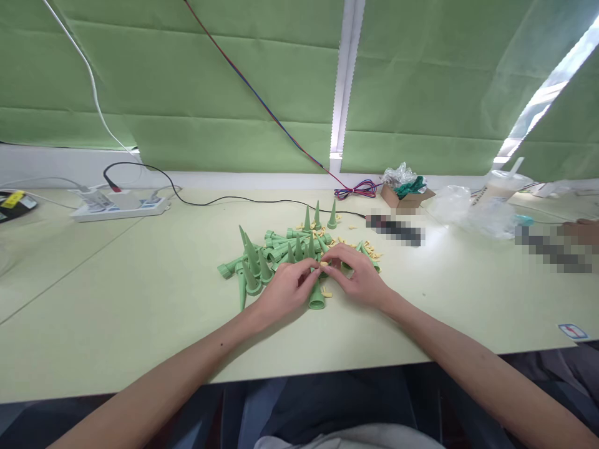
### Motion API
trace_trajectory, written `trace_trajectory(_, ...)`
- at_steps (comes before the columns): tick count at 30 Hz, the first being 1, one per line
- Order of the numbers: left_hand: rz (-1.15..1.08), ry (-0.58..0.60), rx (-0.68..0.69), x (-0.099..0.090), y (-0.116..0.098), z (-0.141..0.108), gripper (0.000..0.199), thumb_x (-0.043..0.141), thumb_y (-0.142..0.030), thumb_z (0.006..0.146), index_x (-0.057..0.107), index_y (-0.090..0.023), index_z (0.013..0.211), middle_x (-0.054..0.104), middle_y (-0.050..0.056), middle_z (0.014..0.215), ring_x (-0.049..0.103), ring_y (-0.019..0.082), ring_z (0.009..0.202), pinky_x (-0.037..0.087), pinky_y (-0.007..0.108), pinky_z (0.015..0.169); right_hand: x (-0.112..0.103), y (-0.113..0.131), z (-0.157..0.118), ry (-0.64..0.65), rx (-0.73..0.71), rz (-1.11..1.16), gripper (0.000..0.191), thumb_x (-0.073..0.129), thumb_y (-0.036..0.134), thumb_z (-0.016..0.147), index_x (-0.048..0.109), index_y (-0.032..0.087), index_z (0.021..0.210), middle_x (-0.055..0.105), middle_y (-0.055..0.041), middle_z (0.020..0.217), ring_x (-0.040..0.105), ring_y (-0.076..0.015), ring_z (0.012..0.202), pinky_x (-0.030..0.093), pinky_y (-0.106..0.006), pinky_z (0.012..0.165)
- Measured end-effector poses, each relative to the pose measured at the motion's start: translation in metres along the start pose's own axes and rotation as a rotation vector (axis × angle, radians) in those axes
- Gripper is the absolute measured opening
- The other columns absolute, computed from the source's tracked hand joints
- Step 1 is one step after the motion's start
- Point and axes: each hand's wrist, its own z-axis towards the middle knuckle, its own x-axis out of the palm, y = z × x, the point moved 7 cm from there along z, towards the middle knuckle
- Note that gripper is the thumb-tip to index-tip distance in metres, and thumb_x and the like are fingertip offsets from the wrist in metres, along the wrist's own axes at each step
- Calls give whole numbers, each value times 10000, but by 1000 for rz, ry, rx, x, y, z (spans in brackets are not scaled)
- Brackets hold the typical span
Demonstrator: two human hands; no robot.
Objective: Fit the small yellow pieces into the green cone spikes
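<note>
My left hand (291, 288) and my right hand (356, 274) meet fingertip to fingertip over a pile of green plastic cones. Between the pinched fingers of both hands is a small yellow piece (323, 264). Just below the fingers a green cone (317, 299) lies with its round open end toward me. Several more green cones stand upright or lie to the left, one of them an upright cone (253, 284). Small yellow pieces (373, 251) are scattered behind and beside my right hand.
A power strip (122, 209) with cables sits at the back left. Toward the back right are a cardboard box (407, 201), plastic bags (452, 206) and a lidded cup (503, 187). Another person's hand (580, 232) shows at the right edge.
</note>
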Motion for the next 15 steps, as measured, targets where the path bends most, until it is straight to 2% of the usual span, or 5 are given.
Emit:
trace_trajectory(8, -32, -9, -43, 0, 4, -1, 168, 449, -295, 969, 585, -210, 1020, 451, -78, 537, 410, 99, 497, 308, 248, 533, -4, -2, 1, -50, 40, -4, 80, 527, 213, 950, 605, 194, 959, 613, -45, 860, 565, -156, 722, 464, -296, 690)
trace_trajectory(12, -49, -19, -60, -1, 5, -1, 245, 437, -312, 978, 510, -217, 1192, 473, -82, 560, 432, 107, 510, 329, 247, 546, -7, 1, 1, -63, 29, 24, 74, 532, 213, 948, 602, 199, 966, 620, -38, 849, 559, -155, 727, 460, -292, 696)
trace_trajectory(15, -14, -20, -38, -2, 5, -1, 246, 426, -314, 986, 552, -217, 1174, 493, -73, 561, 448, 107, 515, 333, 249, 552, -8, 3, 2, -76, 26, 39, 73, 534, 212, 946, 605, 200, 960, 617, -31, 833, 554, -152, 723, 458, -287, 693)
